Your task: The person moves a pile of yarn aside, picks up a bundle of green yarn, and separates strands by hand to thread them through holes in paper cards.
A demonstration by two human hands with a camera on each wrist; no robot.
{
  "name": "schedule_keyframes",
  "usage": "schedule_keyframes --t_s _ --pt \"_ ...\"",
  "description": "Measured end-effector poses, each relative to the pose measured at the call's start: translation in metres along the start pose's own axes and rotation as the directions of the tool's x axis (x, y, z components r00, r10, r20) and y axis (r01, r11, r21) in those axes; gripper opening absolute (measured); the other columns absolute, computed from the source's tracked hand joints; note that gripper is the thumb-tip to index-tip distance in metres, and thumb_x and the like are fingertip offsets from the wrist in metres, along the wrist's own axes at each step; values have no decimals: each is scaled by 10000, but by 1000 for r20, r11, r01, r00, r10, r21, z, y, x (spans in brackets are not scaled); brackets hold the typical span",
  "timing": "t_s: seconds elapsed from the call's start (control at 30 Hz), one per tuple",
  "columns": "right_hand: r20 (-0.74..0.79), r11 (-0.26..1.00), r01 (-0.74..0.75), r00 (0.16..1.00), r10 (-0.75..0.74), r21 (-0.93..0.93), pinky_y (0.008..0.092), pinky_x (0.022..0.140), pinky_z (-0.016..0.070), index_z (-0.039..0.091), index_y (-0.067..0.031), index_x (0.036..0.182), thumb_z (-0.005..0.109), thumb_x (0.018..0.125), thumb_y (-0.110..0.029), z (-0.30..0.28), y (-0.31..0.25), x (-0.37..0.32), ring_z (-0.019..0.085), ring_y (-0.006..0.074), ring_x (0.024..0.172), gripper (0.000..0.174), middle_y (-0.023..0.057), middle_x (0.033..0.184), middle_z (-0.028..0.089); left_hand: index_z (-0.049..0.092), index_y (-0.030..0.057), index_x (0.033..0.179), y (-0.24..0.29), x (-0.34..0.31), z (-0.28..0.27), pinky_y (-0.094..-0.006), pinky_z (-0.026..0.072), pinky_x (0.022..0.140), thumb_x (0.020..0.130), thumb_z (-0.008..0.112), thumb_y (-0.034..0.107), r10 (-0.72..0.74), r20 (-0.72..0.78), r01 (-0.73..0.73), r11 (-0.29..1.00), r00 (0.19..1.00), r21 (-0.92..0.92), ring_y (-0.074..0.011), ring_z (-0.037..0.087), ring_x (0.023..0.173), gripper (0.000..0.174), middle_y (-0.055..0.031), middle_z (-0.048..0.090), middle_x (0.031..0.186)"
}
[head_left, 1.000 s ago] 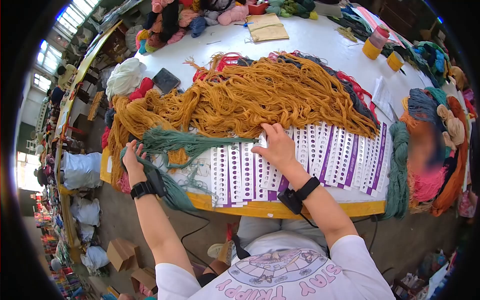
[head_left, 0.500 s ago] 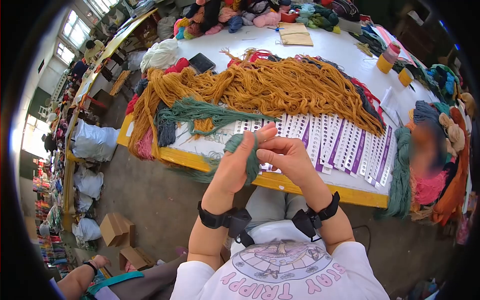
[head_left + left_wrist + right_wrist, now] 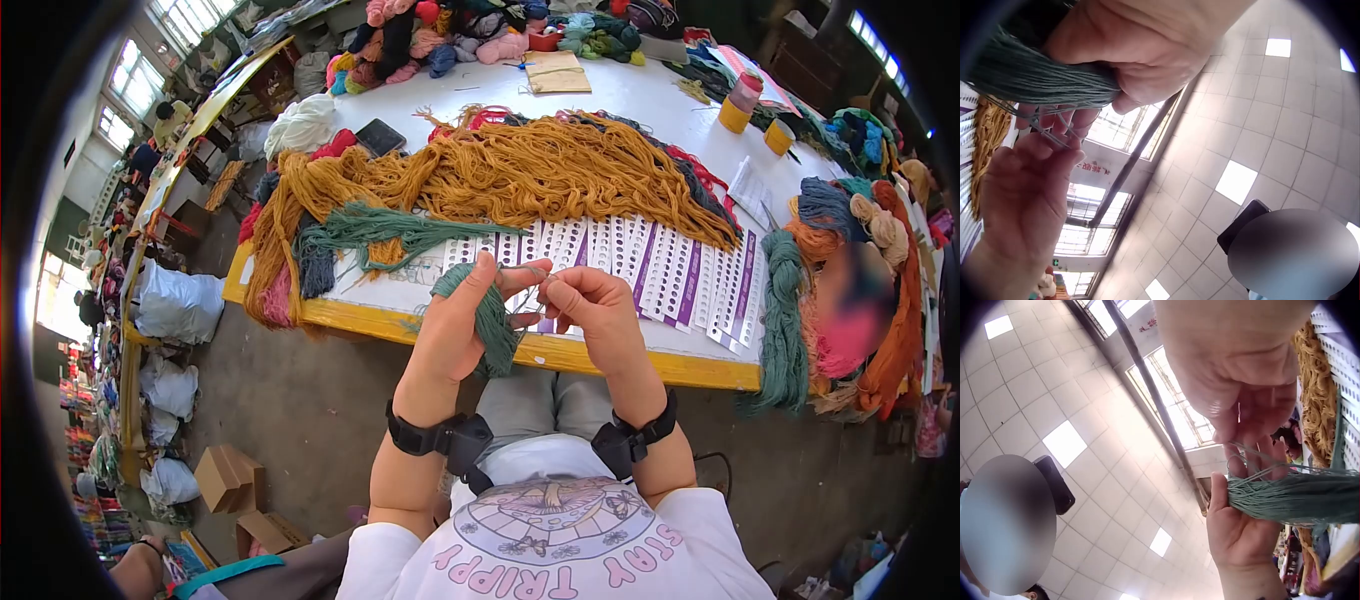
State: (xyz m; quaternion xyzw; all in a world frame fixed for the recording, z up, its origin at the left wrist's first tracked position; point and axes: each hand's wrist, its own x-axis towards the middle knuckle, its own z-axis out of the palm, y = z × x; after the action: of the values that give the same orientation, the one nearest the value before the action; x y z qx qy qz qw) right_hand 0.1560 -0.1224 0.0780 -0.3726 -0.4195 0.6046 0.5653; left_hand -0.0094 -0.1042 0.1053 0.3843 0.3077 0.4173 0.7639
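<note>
In front of the body, my left hand grips a bundle of green yarn, thumb over the top. Close on its right, my right hand pinches thin loose strands at the bundle's end with thumb and fingers. The left wrist view shows the gathered green yarn running into the left palm, with strands crossing between both hands' fingertips. From the other side, the right wrist view shows the strands fanning out of the green bundle beneath the right fingers. Another green skein lies on the table.
A big heap of mustard yarn covers the middle of the table. Punched white and purple cards lie in a row before it. A green hank hangs at the right end. The yellow table edge runs below my hands.
My left hand has brought its green yarn rightward from the table's left side. My right hand has left the cards and come to it, and now pinches strands at its end.
</note>
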Motion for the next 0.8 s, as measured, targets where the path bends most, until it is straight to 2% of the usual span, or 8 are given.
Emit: schedule_keyframes --t_s 0.13,0.23,0.33,0.43,0.53,0.63,0.7,0.8 --pt "-28 998 -54 998 55 45 168 478 409 648 -34 846 600 834 -201 1 2 0 536 38 593 174 -6 708 615 471 -57 1177 0 1 1 -410 460 853 919 263 476 -44 22 46 996 999 -82 -231 496 1074 628 -168 459 1240" --pt "-39 993 -56 998 52 -108 181 483 420 644 -12 849 612 819 -159 2 3 0 519 43 575 154 12 721 602 453 -59 1195 -2 3 -1 -402 448 868 913 241 501 -53 43 56 996 998 -76 -226 496 1075 661 -162 449 1254" --pt "8 982 78 997 -78 -173 195 500 437 633 20 843 624 799 -105 17 3 -1 501 57 563 132 33 748 587 439 -63 1206 -1 5 2 -386 439 877 911 236 509 -74 60 78 995 995 -63 -221 494 1079 674 -152 439 1267" --pt "4 962 147 989 -150 -230 214 542 476 627 33 842 632 778 -60 16 10 3 535 75 611 113 48 770 576 418 -71 1221 -1 7 1 -373 434 881 910 232 515 -82 85 87 995 993 -51 -215 489 1087 689 -145 433 1272" --pt "-34 987 94 994 -99 -133 224 584 504 629 30 833 621 791 -78 18 8 3 567 89 681 116 51 788 592 404 -77 1229 0 8 1 -359 433 881 909 230 518 -80 86 83 996 993 -38 -207 483 1093 698 -142 433 1271" --pt "-21 998 -11 1000 12 62 235 609 520 626 37 837 611 801 -87 16 6 4 580 93 714 131 56 811 609 401 -74 1234 -2 10 0 -344 435 876 908 239 518 -66 90 69 997 994 -25 -199 478 1097 694 -137 428 1277" --pt "-18 999 -20 1000 21 47 232 596 512 625 39 845 610 804 -94 14 6 5 576 87 706 139 53 810 617 403 -63 1237 -3 13 0 -334 438 870 907 253 518 -72 103 74 997 992 -20 -191 475 1099 686 -128 422 1286" --pt "-10 998 -47 999 46 -38 229 580 495 625 36 861 614 801 -95 10 6 7 571 81 687 144 43 793 622 408 -39 1246 -4 11 6 -324 440 860 908 290 501 -39 48 33 992 998 123 -184 472 1104 648 -109 420 1294"
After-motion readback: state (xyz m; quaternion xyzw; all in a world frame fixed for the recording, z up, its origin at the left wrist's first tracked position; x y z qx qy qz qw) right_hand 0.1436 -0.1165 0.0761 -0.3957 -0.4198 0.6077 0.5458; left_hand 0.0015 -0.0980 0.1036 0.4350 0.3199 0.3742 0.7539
